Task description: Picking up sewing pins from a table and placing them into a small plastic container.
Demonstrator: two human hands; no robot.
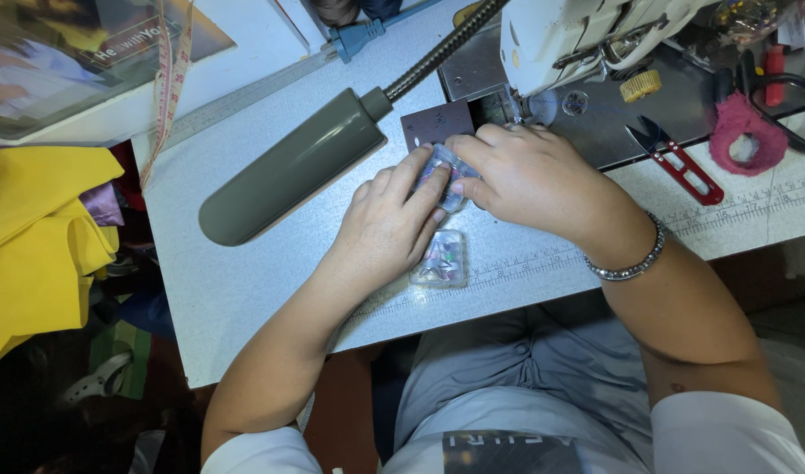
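1. At a pale grey sewing table (244,290) printed with ruler markings along its front edge, a person works beneath a white industrial sewing machine (560,31) — its head fills the top of the view, with the needle area just beyond the hands.

2. Across the table's left half lies a long olive-grey lamp head on a flexible metal gooseneck (288,171), close beside the left hand; a careless elbow could, by my judgement, knock it into the work.

3. The right hand (529,175), a beaded silver bracelet (635,263) at its wrist, is closed around one end of a small clear plastic packet with colourful contents (444,171), fingertips pinching it.

4. The left hand (389,224) grips the same packet from the near side, fingers curled over it — the packet sits between both hands, just in front of a small dark brown square of fabric (436,125) near the machine's foot.

5. A second clear plastic packet of coloured pieces (442,259) rests on the table just below the left hand; a slip could likely sweep it over the edge.

6. Red-handled thread snips (679,162) lie open to the right, apart from the hands — a sharp hazard if reached for blindly.

7. If the held packet bursts, small contents may scatter toward the machine.
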